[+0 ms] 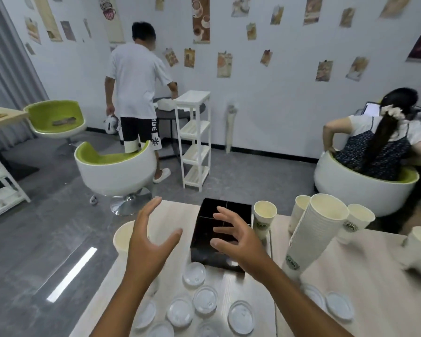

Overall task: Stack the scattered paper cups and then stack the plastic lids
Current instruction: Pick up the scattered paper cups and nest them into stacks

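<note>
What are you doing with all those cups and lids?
A person is tidying paper cups and plastic lids on a table. Both hands are open and hold nothing: the left hand hovers near a single cup at the table's left edge, the right hand over a black box. A tall cup stack already leans on the right, with loose cups around it. The lids lie scattered, not yet stacked.

Pale table (365, 283) bears cups (265, 216), lids (205, 299), black box (219, 235).
</note>
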